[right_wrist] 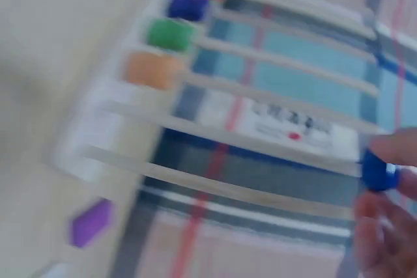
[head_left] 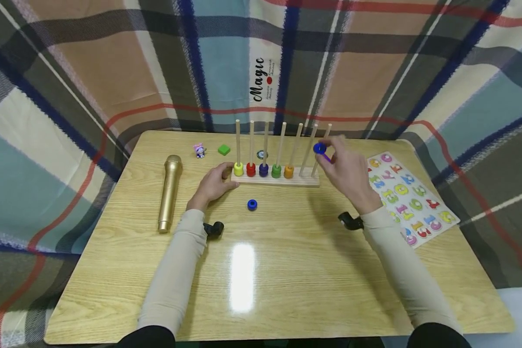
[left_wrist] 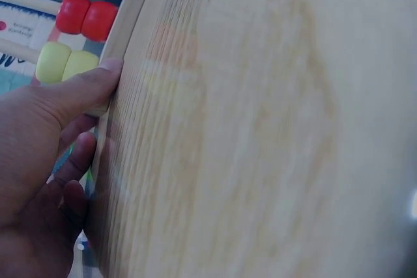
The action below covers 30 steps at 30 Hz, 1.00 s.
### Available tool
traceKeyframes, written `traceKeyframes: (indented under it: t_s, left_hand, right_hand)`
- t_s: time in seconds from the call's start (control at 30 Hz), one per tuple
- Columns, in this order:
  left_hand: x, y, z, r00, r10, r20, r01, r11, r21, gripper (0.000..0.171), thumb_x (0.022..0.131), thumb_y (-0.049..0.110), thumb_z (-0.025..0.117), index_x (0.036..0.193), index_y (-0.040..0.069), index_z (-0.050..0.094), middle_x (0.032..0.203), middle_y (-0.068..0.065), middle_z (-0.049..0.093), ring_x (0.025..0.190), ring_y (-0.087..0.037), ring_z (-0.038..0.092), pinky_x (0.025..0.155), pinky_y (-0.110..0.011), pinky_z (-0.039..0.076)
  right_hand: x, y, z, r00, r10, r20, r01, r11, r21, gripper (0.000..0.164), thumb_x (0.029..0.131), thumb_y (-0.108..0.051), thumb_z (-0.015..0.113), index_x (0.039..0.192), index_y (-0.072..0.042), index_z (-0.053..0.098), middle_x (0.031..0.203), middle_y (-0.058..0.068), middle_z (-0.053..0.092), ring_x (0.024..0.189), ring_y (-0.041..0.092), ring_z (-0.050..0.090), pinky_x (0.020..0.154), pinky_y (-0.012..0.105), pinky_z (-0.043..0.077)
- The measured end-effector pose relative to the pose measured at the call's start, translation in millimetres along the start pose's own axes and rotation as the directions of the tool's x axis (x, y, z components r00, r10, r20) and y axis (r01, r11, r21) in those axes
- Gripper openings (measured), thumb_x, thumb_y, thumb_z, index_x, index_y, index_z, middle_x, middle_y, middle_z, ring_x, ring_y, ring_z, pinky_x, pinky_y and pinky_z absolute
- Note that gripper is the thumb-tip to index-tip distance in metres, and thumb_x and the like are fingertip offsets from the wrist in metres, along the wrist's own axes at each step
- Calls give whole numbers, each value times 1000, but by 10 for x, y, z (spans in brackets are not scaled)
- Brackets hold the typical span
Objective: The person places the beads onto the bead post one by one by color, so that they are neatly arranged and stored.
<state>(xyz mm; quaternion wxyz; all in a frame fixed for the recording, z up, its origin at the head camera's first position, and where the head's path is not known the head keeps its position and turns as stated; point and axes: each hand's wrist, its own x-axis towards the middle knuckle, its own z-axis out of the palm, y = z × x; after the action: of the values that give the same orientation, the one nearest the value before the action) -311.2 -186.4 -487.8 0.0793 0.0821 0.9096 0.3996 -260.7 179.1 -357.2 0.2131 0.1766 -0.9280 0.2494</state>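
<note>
A wooden peg rack (head_left: pixel 275 181) stands toward the back of the table. Paired beads sit low on its pegs: yellow (head_left: pixel 238 169), red (head_left: pixel 251 169), dark blue (head_left: pixel 264 170), green (head_left: pixel 276 171) and orange (head_left: pixel 289 172). Its two rightmost pegs carry none. My left hand (head_left: pixel 213 186) grips the rack's left end, thumb (left_wrist: pixel 98 86) on the front edge and fingers behind. Between thumb and fingers, my right hand (head_left: pixel 345 171) pinches a blue bead (head_left: pixel 319 148); in the right wrist view this bead (right_wrist: pixel 380 170) appears by a peg's tip. Another blue bead (head_left: pixel 252 205) lies before the rack.
A gold cylinder (head_left: pixel 169 193) lies at left. Behind the rack are a small figurine (head_left: pixel 199 150), a green block (head_left: pixel 224 150) and a round dark item (head_left: pixel 261 154). A purple block (right_wrist: pixel 91 222) lies beyond the rack's right end. A sticker sheet (head_left: pixel 411 198) lies at right.
</note>
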Motion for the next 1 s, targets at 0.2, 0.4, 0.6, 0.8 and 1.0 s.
traceKeyframes:
  t_s: [0.2, 0.4, 0.6, 0.8, 1.0]
  left_hand:
    - [5, 22, -9, 1000, -1, -2, 1, 1000, 5, 71, 99, 26, 79, 161, 12, 47, 132, -22, 62, 120, -37, 57, 106, -57, 46]
    - [4, 39, -5, 1000, -3, 2, 3, 1000, 8, 72, 99, 25, 79, 162, 12, 46, 134, -22, 61, 123, -37, 58, 107, -56, 46]
    - [0, 31, -3, 1000, -9, -8, 9, 1000, 10, 71, 99, 25, 79, 161, 13, 46, 129, -21, 61, 119, -35, 57, 105, -55, 45]
    - [-9, 11, 4, 1000, -6, -21, 6, 1000, 4, 71, 99, 25, 80, 161, 12, 47, 129, -20, 61, 117, -35, 56, 104, -55, 45]
    - [-1, -10, -8, 1000, -9, -11, 9, 1000, -1, 72, 99, 25, 79, 162, 13, 46, 130, -20, 61, 117, -35, 55, 104, -55, 46]
  right_hand:
    - [433, -62, -78, 989, 9, -148, -5, 1000, 26, 33, 101, -18, 77, 130, -3, 73, 117, 18, 68, 79, 31, 70, 67, 40, 48]
    - [530, -86, -53, 997, 73, -38, -75, 997, -35, 38, 104, -23, 73, 137, -5, 72, 124, 18, 68, 81, 32, 69, 65, 43, 51]
    - [543, -93, -17, 994, 105, 27, -104, 994, -39, 40, 105, -23, 69, 141, -6, 70, 133, 18, 66, 91, 35, 70, 76, 54, 57]
    - [490, -98, 53, 997, 78, -9, -78, 997, -30, 53, 105, -31, 70, 151, -7, 60, 148, 17, 55, 80, 31, 66, 65, 47, 51]
    - [169, -274, 336, 961, -193, -199, 208, 976, 59, 28, 102, -15, 70, 124, 2, 71, 118, 19, 68, 63, 26, 57, 50, 33, 40]
